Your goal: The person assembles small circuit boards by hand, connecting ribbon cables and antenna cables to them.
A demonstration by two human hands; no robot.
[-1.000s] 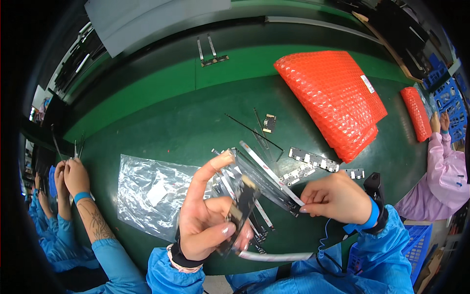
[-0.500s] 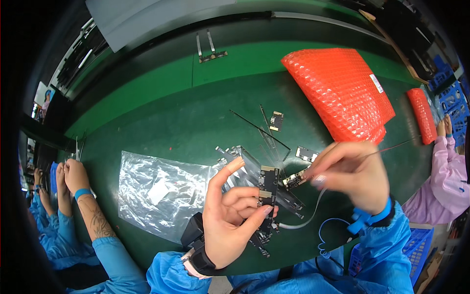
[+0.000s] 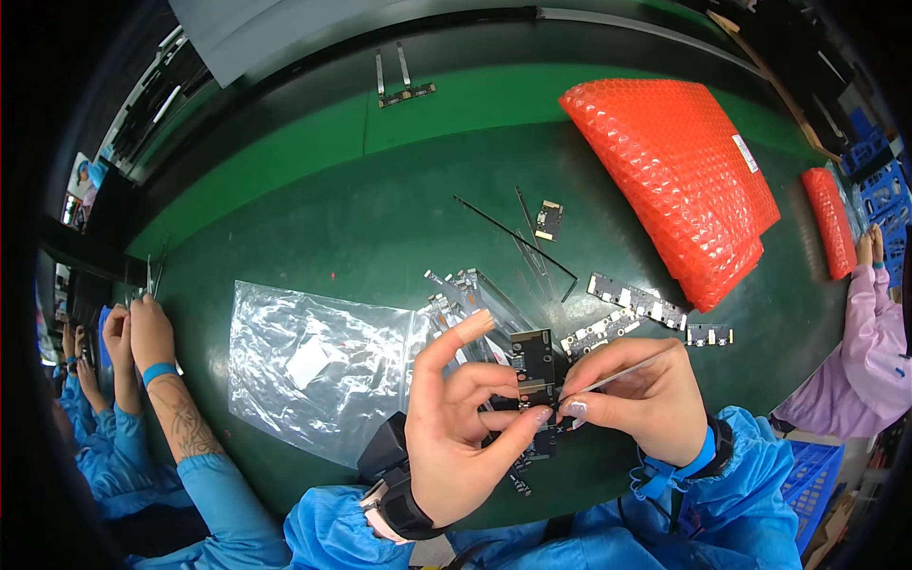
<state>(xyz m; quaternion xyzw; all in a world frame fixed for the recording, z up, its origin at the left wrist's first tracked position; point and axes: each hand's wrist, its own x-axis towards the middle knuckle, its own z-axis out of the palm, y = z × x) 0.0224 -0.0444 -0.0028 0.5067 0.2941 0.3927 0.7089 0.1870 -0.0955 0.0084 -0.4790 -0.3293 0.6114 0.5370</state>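
My left hand (image 3: 451,427) is closed around a black circuit board (image 3: 532,351) with gold-coloured pads, holding it upright above the table. Close against the board's right edge, my right hand (image 3: 641,399) pinches a thin pale strip (image 3: 627,370), whose exact kind I cannot make out. The fingertips of both hands nearly meet and hide the lower part of the board. Behind the left hand lies a heap of flat ribbon cables (image 3: 470,290). Beyond the right hand rest several boards, including a long black-and-white one (image 3: 638,300) and a short one (image 3: 710,334).
A clear plastic bag (image 3: 313,366) lies left of my hands. Past them are thin black strips (image 3: 513,236) and a small board (image 3: 549,220). Red bubble wrap (image 3: 679,180) fills the back right. Co-workers' hands (image 3: 142,337) work at the left; a pink sleeve (image 3: 855,351) is at the right.
My right hand has come left and down from over the boards to the board in my left hand. Boards it had covered now show. My left hand keeps its hold.
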